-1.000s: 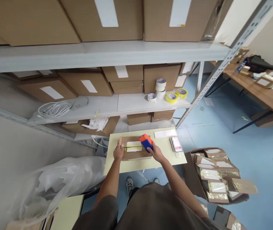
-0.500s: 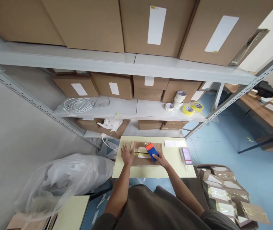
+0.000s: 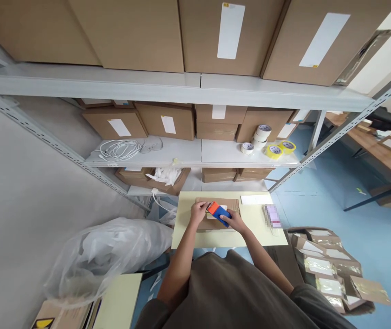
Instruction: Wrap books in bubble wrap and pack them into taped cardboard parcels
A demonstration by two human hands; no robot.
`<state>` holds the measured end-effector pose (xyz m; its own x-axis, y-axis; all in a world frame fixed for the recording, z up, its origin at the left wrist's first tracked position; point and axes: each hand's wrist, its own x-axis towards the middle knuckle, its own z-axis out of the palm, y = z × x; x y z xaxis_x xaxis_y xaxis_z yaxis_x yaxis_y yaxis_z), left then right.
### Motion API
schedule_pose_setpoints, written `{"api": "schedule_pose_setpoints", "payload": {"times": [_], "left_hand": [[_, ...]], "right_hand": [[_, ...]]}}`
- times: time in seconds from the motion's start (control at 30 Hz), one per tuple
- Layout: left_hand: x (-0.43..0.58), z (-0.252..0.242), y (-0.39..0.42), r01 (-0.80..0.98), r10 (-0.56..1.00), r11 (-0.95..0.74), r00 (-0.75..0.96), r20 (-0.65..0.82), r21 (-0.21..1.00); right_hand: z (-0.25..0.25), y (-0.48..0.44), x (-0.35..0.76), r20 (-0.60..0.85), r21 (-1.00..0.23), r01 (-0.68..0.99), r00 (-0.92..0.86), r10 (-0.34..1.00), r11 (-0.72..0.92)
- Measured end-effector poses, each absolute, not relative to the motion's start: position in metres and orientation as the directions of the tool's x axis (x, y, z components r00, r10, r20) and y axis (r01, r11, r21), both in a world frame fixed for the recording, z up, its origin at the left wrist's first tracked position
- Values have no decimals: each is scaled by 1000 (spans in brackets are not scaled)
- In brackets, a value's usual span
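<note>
- The right hand (image 3: pixel 237 222) is wrapped around an orange and blue tape tool (image 3: pixel 218 212)
- The tape tool sits on top of a flat brown box (image 3: pixel 233 204)
- The box lies on a small yellow table (image 3: pixel 253 230)
- The left hand (image 3: pixel 198 211) lies on the box, right by the tool's orange end; I cannot tell if it grips anything
- A white paper (image 3: pixel 255 199) lies just beside the box

Right hand (image 3: pixel 237 222) grips tape dispenser (image 3: pixel 218 212) over box (image 3: pixel 233 204); left hand (image 3: pixel 198 212) alongside.
</note>
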<state>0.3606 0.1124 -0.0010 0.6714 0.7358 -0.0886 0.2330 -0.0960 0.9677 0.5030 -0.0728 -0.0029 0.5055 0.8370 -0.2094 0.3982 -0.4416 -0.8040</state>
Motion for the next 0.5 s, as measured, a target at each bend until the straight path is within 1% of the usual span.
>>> {"api": "schedule_pose_setpoints", "payload": {"times": [0.07,0.17,0.27,0.33,0.4,0.5], "left_hand": [[360,4,112,282,796,-155,604,-49,947],[353,9,120,335,856,-182,517,-19,925],[335,8,145,389,911,-140,411,-36,911],[320,1,164,420,948,-98,315,-44,902],[308,-11,177,457,949,-76,306,-77,886],[300,-39,180,555,935,-49,318,-157,830]], "right_hand": [[5,-63,501,-195,-822,374,523,830,-429],[19,-55,509,-175,-810,409,516,839,-420],[29,-68,531,-172,-775,465,495,852,-427],[30,-86,549,-188,-731,501,505,842,-464],[29,-103,565,-226,-681,527,509,830,-509],[26,-112,576,-275,-605,553,529,803,-572]]}}
